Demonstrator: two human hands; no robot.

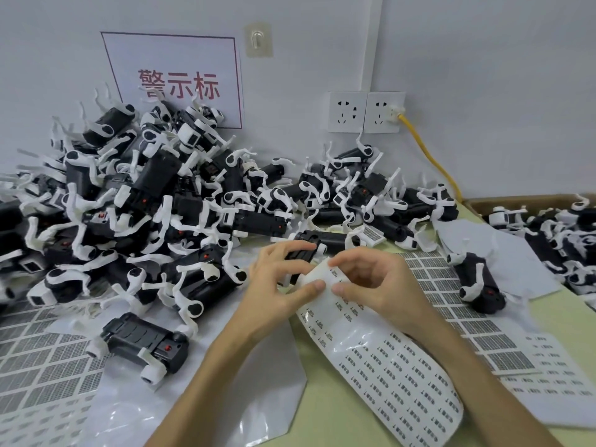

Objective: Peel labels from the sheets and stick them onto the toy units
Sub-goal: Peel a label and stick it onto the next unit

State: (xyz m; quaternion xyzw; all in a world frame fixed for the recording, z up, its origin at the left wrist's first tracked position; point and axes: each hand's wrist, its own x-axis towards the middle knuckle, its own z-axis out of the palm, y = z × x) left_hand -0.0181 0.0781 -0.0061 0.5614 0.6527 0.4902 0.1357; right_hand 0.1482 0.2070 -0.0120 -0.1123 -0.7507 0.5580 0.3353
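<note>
The left hand (277, 285) grips a toy (304, 253) and the sheet (387, 359), seemingly thin and floppy; the right hand (371, 279) pinches its top edge for peeling.

My pale green worktop (338, 408), crowded.
A heap of black-and-white plastic toy units (145, 195) fills the left and back. Flat sheets of grey-printed labels (48, 359) lie left and right, a white sheet of small black labels (548, 382) near the right edge, and a brown cardboard box (516, 201) is beyond.
</note>
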